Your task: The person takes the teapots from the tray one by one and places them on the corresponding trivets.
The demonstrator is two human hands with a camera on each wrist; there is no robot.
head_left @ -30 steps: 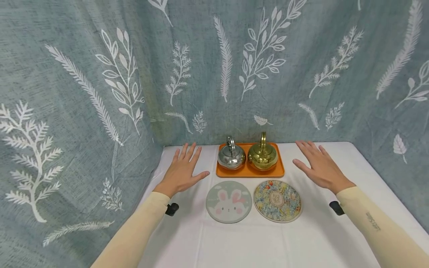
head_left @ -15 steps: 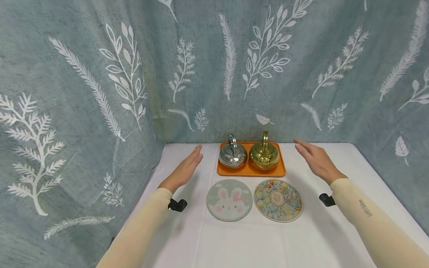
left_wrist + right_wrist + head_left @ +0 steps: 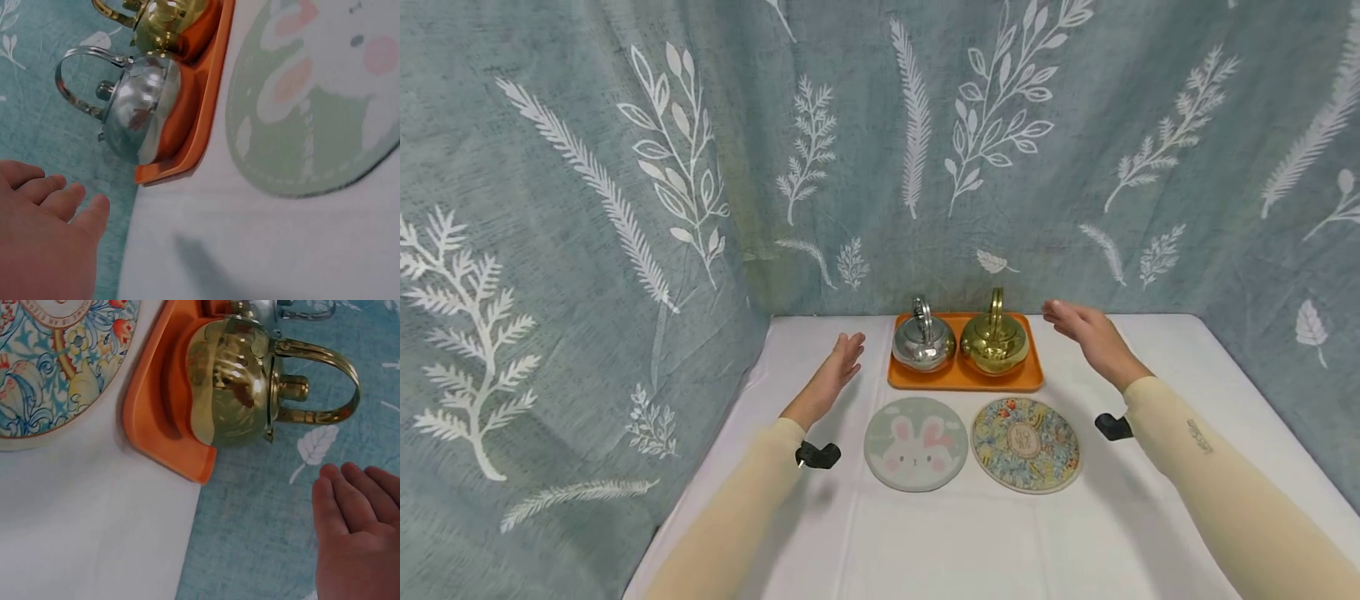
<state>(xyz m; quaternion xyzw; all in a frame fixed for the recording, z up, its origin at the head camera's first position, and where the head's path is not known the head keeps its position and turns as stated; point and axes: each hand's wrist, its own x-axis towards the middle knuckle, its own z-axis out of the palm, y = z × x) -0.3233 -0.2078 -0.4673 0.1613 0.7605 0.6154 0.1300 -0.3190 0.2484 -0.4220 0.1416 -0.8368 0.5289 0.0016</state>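
Observation:
An orange tray (image 3: 966, 383) at the back of the table bears two teapots with arched handles. The silver teapot (image 3: 923, 347) stands on its left half, the gold teapot (image 3: 994, 347) on its right half. Left of the tray my left hand (image 3: 830, 379) is held in the air, apart from the silver teapot and holding nothing. On the other side, my right hand (image 3: 1093, 340) hovers beside the gold teapot with its fingers extended and nothing in it. Both wrist views show the fingers clear of the teapots; the left fingers (image 3: 62, 199) are slightly bent.
In front of the tray lie two round mats: a pale green one with a rabbit (image 3: 915, 446) on the left, and a multicoloured floral mat (image 3: 1027, 446) on the right. A white cloth (image 3: 947, 546) covers the table. Blue-green leaf-patterned curtains (image 3: 850, 150) enclose the back and sides.
Both hands have turned from palms down with spread fingers to palms facing inward. They have moved closer to the tray from either side. The teapots and mats stay in place.

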